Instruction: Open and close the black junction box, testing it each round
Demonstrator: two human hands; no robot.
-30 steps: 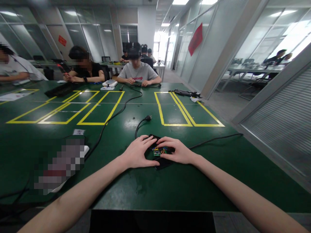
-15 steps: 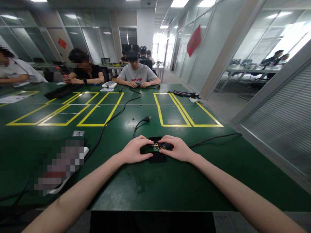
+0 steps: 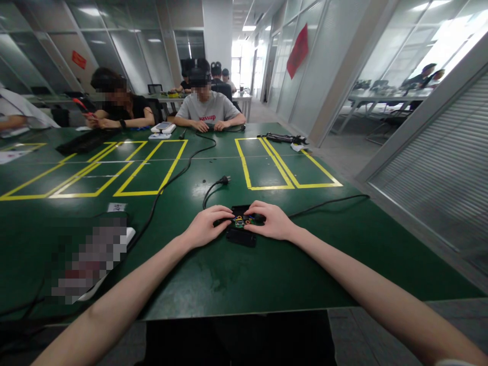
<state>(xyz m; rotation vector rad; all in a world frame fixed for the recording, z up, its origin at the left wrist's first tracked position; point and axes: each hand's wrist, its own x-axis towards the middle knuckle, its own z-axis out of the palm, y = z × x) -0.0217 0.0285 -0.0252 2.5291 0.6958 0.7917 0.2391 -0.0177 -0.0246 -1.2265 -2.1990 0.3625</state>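
A small green circuit board (image 3: 239, 222) with orange-ringed round parts lies between my hands. My left hand (image 3: 206, 224) pinches the board's left end, thumb and fingertips nearly together. At the right end, my right hand (image 3: 275, 220) has its index finger on the far side and its thumb on the near side, gripping the board. A flat black cover (image 3: 241, 237) lies on the table just nearer to me, slightly turned. Behind the board a black casing piece (image 3: 240, 208) shows, partly hidden by my fingers. Exactly what the fingertips press is too small to tell.
A black power plug (image 3: 224, 180) on a short cord lies beyond my left hand. Another cord (image 3: 330, 205) runs right. A blurred-out object with a white edge (image 3: 129, 238) is at left. Yellow tape rectangles (image 3: 270, 188) mark the green table (image 3: 305, 284). Co-workers sit across it.
My left thumb has moved from beside the near black cover up to the board. That cover now sits turned and more exposed. The whole view has shifted slightly.
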